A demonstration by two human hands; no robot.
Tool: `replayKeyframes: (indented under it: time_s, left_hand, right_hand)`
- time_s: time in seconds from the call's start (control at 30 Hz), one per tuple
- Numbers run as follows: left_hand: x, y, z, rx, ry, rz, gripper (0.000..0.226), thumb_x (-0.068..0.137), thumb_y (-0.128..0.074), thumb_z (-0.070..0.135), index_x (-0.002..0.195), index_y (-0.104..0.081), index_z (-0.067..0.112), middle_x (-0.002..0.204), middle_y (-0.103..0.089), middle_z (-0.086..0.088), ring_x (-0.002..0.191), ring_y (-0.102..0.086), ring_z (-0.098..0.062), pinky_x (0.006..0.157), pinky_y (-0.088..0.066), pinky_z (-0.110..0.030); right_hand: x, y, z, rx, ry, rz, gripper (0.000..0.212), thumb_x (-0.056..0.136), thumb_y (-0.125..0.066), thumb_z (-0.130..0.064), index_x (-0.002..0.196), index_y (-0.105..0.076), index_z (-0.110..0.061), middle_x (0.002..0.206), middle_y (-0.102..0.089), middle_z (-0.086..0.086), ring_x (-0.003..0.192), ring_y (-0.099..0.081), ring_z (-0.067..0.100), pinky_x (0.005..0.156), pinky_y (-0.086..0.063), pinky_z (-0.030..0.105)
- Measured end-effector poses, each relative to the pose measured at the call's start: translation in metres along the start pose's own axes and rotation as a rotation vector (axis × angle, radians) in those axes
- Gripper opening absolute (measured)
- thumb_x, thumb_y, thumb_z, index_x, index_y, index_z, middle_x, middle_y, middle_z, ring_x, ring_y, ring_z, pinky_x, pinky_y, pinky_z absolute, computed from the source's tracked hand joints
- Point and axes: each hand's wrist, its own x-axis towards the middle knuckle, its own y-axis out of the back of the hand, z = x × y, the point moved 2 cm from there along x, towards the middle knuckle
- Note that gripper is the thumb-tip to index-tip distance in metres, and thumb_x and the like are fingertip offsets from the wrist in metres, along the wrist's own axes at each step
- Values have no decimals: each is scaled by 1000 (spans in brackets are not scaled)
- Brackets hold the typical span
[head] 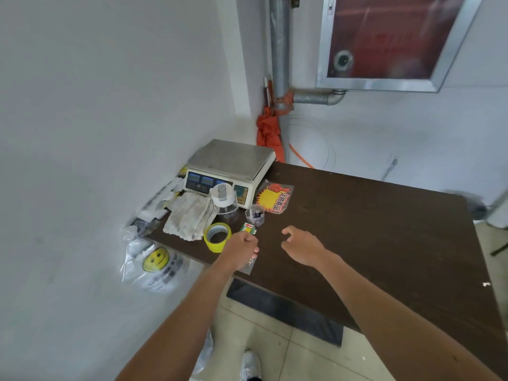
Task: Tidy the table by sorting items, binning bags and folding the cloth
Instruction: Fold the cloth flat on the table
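Dark brown wooden table (371, 221), as we saw it from above. Our left hand (242, 247) was curled shut at the near-left edge, just short of the small green-and-yellow cardboard box (248, 229) and beside the yellow tape roll (217, 236); we could not tell whether it gripped anything. Our right hand (302, 246) hung near it, fingers loosely spread, holding nothing. The crumpled white cloth (189, 215) lay beyond the tape, left of both hands. The clear smiley-face plastic bag (156, 264) hung off the table's left edge.
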Motion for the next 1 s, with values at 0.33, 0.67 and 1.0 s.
replayKeyframes:
  time_s: [0.33,0.67,1.0]
  left_hand:
    - [72,62,-6,-32,-84,44,19,95,-52,24,100,-69,16,89,-77,-2,82,-74,-16,81,-57,-35]
    - [134,156,-68,6,-52,248,25,96,-50,34,87,-68,21,87,-75,1,89,-71,-23,82,-60,-47]
    - [175,209,-130,321,27,319,36,98,-38,15,116,-68,24,125,-63,-7,98,-68,-28,88,-54,-35]
  right_hand:
    - [63,-1,-54,8,-14,30,36,97,-45,-31,128,-59,-20,122,-67,4,105,-64,24,93,-52,40]
    - [129,-57,-144,32,60,-14,31,96,-38,-33,89,-63,-16,84,-71,7,80,-67,27,73,-54,44]
    - [174,-114,-197,-35,159,-198,53,95,-50,-39,144,-43,-19,140,-54,4,125,-55,25,100,-47,44]
